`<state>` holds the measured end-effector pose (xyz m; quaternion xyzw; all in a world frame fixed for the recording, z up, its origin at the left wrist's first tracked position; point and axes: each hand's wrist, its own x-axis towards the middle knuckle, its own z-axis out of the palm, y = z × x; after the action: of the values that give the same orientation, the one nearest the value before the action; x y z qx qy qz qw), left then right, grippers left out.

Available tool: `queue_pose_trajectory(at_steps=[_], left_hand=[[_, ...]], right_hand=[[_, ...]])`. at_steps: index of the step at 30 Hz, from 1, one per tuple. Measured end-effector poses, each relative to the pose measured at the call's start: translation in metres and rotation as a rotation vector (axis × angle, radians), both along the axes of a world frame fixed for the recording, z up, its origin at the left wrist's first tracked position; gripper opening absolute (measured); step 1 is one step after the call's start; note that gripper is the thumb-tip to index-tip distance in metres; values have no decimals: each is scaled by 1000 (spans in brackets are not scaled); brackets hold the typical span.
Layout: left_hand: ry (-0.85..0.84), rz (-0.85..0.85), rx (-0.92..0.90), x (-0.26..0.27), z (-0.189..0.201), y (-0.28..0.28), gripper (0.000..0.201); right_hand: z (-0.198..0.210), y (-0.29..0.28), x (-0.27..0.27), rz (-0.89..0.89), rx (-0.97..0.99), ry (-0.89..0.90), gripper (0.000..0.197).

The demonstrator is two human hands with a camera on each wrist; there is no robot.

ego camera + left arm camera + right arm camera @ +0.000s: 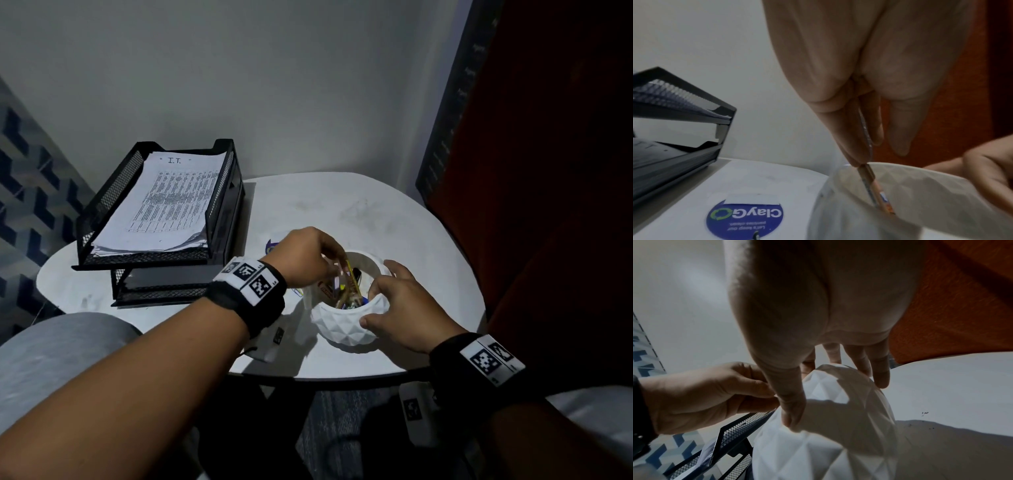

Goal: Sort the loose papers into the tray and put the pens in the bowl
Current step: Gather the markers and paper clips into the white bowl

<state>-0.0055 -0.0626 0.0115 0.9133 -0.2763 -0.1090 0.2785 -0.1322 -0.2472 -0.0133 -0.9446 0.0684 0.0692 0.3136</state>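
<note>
Left hand [305, 255] pinches thin stiff pen [866, 138] near top; right hand [400, 305] cups smooth, breakable-looking bowl [346, 325], steadying.

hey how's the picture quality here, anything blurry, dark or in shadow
Head view: dim and wide-angle, with the left hand's fingertips motion-blurred over the bowl. Left wrist view: brighter, pen and bowl rim soft, tray smeared. Right wrist view: right hand backlit and dark, casting a hard shadow across the bowl.
</note>
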Motion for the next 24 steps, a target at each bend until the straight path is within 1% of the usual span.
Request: queue_pose_trajectory(at_steps=[2,3,5,7,9,13,16,20,22,24], left_hand=[[-4,111,-36,10,-3,9,23],[-6,151,-16,16,-9,15,20],[8,179,125,25,-28,26,20],[44,173,285,28,-52,36,24],[86,162,357,27,-73,41,29],[116,89,391,26,-102,36,33],[114,64,407,29,-114,31,44],[90,-21,392,31,-125,27,55],[62,-88,432,31,-127,22,56],[9,-179,529,31,-129,14,57]], right_hand=[[-1,-3,0,-12,0,0,29],[-2,-5,0,-16,-4,1,30],[-4,-8,0,-22,-12,9,30],[-6,-11,0,-28,-16,19,31],[-10,-14,0,-31,-18,22,31],[-17,-21,1,-41,-9,11,32],[-20,-26,1,-55,-21,16,31],[-23,-30,1,-54,-28,21,31],[-24,-31,2,-48,-19,22,31],[-25,-32,4,-41,-13,22,30]])
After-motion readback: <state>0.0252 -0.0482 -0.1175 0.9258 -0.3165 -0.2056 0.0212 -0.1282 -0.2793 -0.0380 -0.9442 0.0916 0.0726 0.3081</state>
